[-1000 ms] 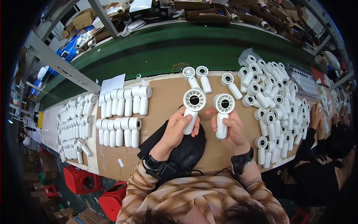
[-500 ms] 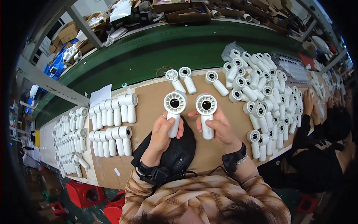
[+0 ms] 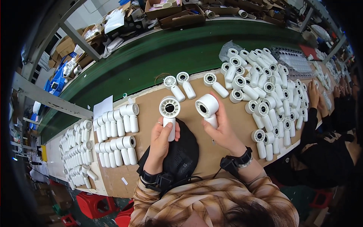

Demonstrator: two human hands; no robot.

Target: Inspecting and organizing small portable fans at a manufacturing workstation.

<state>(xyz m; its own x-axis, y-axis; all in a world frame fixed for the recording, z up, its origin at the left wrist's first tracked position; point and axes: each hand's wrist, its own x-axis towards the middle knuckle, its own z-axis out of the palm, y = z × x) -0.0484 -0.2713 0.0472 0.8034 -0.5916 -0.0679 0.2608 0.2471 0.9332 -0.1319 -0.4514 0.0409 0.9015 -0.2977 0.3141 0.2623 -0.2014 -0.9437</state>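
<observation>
Wrapped round its handle, my left hand [image 3: 163, 135] holds a white handheld fan [image 3: 169, 107], the round vented head facing up at me. My right hand [image 3: 223, 130] grips a second handheld fan [image 3: 207, 106], whose head is turned so that its side and dark centre show. Both fans are held above the cardboard-covered table, apart from each other. Just beyond them lie three loose fans, among them one with a spoked head [image 3: 170, 81] and one lying off to the right [image 3: 210, 79]. A black mesh-patterned item [image 3: 185, 155] lies beneath my left hand.
White fans stand in rows [image 3: 117, 151] on the left; a large pile of fans [image 3: 261, 94] covers the right. A green conveyor belt [image 3: 143, 56] runs behind the table, with cardboard boxes [image 3: 181, 19] beyond. Another person's hands [image 3: 314, 94] are at far right; red stools [image 3: 94, 204] stand below.
The fan in my right hand has tilted, its head turning to the left and showing its side. My left hand's fan has shifted slightly left. The whole view has shifted a little.
</observation>
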